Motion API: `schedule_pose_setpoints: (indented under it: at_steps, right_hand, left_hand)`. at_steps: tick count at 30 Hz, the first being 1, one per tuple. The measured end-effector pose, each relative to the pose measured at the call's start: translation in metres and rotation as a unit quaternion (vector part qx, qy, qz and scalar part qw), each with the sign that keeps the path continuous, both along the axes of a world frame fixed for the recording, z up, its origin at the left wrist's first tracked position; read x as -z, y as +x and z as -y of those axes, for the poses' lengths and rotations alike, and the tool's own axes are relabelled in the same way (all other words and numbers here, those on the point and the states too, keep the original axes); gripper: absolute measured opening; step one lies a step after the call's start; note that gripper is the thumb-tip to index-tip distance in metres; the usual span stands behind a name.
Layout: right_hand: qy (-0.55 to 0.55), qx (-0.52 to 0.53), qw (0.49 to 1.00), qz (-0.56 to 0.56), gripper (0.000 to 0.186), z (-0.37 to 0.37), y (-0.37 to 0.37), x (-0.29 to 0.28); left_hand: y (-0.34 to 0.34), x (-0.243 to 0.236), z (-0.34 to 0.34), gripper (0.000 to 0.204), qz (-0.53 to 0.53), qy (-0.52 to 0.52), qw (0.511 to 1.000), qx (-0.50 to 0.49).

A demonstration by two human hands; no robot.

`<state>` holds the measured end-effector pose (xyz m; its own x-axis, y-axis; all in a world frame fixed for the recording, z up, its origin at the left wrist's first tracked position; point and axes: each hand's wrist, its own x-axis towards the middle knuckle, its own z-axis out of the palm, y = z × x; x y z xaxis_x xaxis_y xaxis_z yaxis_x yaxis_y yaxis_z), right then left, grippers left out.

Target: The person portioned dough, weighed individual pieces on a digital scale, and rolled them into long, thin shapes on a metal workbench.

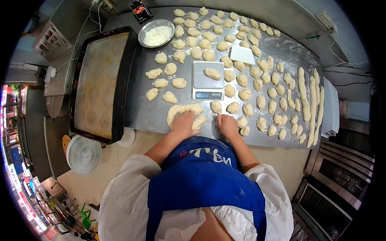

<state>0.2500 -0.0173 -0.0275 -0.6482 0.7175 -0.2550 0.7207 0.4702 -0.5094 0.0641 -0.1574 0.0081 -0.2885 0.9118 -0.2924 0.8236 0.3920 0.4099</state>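
My left hand (183, 125) rests on a thick, curved rope of dough (175, 111) at the table's near edge, its fingers bent over it. The dough's cut-looking end (199, 121) shows beside my thumb. To the right, my right hand (228, 126) is closed, with fingers curled under; whatever they may hold is hidden. Just beyond those fingers sits a small dough piece (216, 107). A digital kitchen scale (197, 93) stands farther back with one dough lump (212, 74) on its pan.
Many dough lumps (244, 94) cover the steel table (138, 104). Long dough strips (312, 108) lie at the right. A white scraper (242, 54), a flour bowl (157, 33) and a phone (140, 11) are at the back. A black-rimmed baking tray (100, 80) stands left, above a fan (83, 154).
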Motion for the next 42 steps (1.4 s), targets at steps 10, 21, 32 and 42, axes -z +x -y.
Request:
schedule_pose_setpoints:
  at_steps: [10,21,32,42]
  right_hand:
    - [0.019,-0.194,0.954,-0.228,0.031,0.008,-0.016,-0.03]
    - [-0.053,-0.232,0.958,-0.159,0.017,0.002,-0.031,-0.04]
    - [-0.113,-0.198,0.971,-0.074,0.016,-0.024,-0.04,-0.046]
    - [-0.449,-0.021,0.87,-0.203,0.012,-0.07,-0.087,-0.061]
  left_hand:
    - [-0.012,0.053,-0.002,0.035,0.295,-0.035,0.952,-0.067]
    - [-0.037,0.049,-0.005,0.04,0.4,-0.015,0.916,0.018]
    - [-0.001,0.027,-0.027,0.042,0.251,0.054,0.964,0.061]
    - [0.014,0.023,-0.041,0.034,0.059,0.001,0.986,0.157]
